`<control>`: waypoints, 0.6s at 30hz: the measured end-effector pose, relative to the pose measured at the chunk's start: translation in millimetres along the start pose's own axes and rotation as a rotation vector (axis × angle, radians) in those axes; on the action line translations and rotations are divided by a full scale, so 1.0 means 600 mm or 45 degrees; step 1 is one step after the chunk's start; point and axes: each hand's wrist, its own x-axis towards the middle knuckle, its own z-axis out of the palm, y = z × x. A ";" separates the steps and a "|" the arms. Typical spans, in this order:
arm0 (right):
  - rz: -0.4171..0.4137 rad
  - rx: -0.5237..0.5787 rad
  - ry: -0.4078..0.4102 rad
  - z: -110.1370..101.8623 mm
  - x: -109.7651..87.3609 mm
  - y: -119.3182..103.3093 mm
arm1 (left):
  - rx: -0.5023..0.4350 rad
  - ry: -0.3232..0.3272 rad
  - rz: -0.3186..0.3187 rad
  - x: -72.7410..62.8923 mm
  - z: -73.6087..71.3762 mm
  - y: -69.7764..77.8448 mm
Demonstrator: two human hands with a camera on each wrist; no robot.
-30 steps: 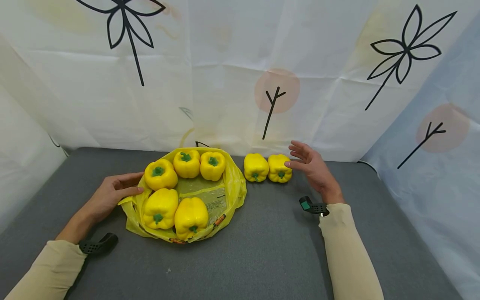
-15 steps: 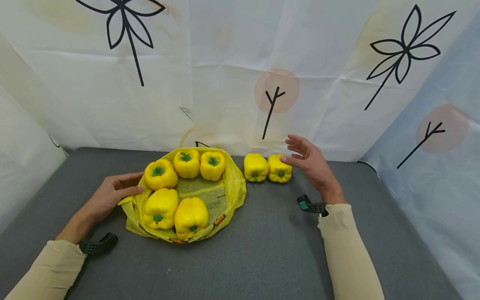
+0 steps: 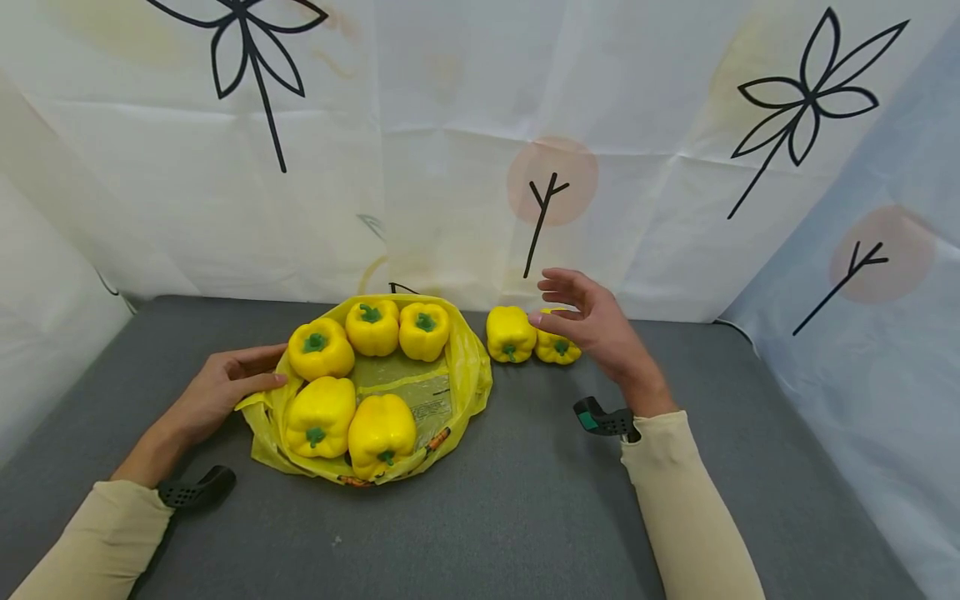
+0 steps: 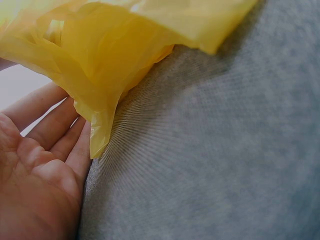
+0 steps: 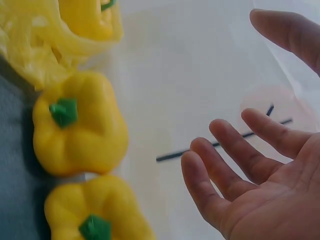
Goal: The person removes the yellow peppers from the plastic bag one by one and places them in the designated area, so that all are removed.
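A yellow plastic bag (image 3: 471, 367) lies spread wide on the grey table with several yellow bell peppers (image 3: 321, 417) inside, round its left half. My left hand (image 3: 219, 390) rests against the bag's left edge. In the left wrist view its fingers (image 4: 52, 122) are fairly straight behind a hanging fold of the bag (image 4: 100, 75). Right of the bag, two more yellow bell peppers (image 3: 511, 335) sit side by side on the table. Above the outer pepper (image 3: 557, 348) my right hand (image 3: 592, 325) hovers with spread fingers, partly hiding it. The right wrist view shows the right palm (image 5: 280, 200) holding nothing.
A white patterned cloth backdrop (image 3: 450, 167) rises right behind the peppers and along both sides. The grey tabletop (image 3: 480, 533) extends in front of the bag and to the right. A dark band (image 3: 197, 487) sits on each wrist.
My right hand has moved left over the outer pepper outside the bag, now covering more of it. The left hand, bag and peppers have stayed in place.
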 end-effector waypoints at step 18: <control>-0.097 0.008 -0.213 0.092 -0.005 -0.022 | 0.012 0.004 -0.019 -0.001 0.001 0.002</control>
